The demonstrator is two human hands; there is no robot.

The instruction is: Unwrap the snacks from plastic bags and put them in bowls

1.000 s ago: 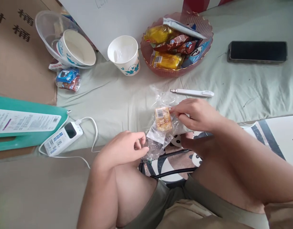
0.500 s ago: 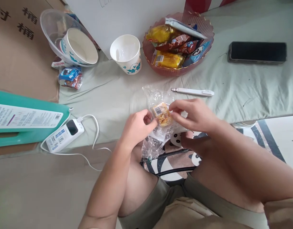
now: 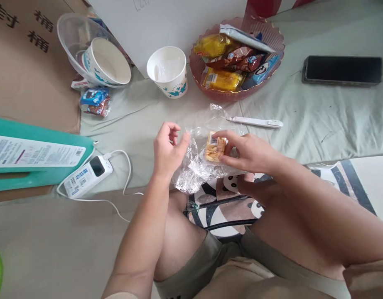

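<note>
A small yellow snack packet [image 3: 214, 150] with a barcode label lies on a crumpled clear plastic wrapper [image 3: 191, 168] near the cloth's front edge. My right hand [image 3: 246, 151] has its thumb and index finger around the packet's right side, gripping it. To the left, my left hand [image 3: 170, 147] is raised beside the wrapper, fingers curled but apart from the thumb, with nothing visible in it. Just beyond my right hand lies a white, slim-handled utility knife [image 3: 256, 121].
Behind stand a paper cup [image 3: 168, 74] and a pink bowl [image 3: 236, 94] of snack packets. A black phone [image 3: 342, 69] lies at right. On the left are a clear bowl [image 3: 67, 31] holding another cup, a white power bank [image 3: 87, 176] with a cable, and a teal jug [image 3: 38, 155].
My left hand has let go of the packet and moved left and up. The plastic wrapper has shifted onto the cloth, flatter beneath the packet. My right hand stays at the packet.
</note>
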